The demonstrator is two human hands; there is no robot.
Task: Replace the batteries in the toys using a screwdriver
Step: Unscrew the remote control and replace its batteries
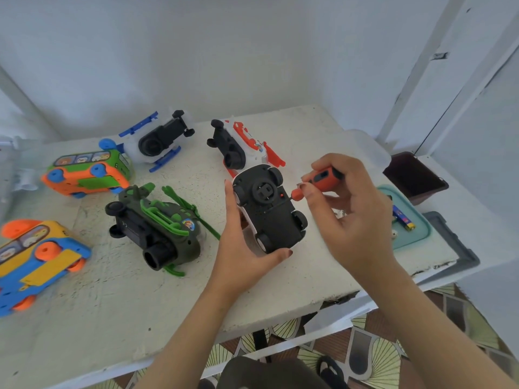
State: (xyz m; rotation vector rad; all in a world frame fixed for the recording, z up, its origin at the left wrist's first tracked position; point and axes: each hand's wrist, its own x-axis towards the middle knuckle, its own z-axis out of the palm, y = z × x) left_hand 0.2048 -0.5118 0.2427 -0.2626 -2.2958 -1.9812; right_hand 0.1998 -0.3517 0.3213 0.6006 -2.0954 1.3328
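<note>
Toy car (269, 209), white body with the black underside turned up, held right of the tabletop's middle. My left hand (238, 254) grips it: the fingers lie along its left flank and the thumb hooks round its near end. My right hand (351, 209), just right of the car, is closed round the orange-and-black screwdriver (320, 181), whose thin shaft slants down-left to meet the underside beside a small red spot. Touching the car's far end lies a red-and-white helicopter (244, 144); a green helicopter (157, 228) lies just left of my left hand. Near the far edge is a blue-and-white helicopter (157, 138); toward the left edge lie a green-and-orange bus (90, 172) and a blue-and-yellow bus (36, 256). At the right edge a teal tray (421, 234) holds batteries (403, 219), with a dark bin (415, 178) beyond it. The tabletop (112, 304) runs bare from the toys to its near edge, beneath both forearms.
</note>
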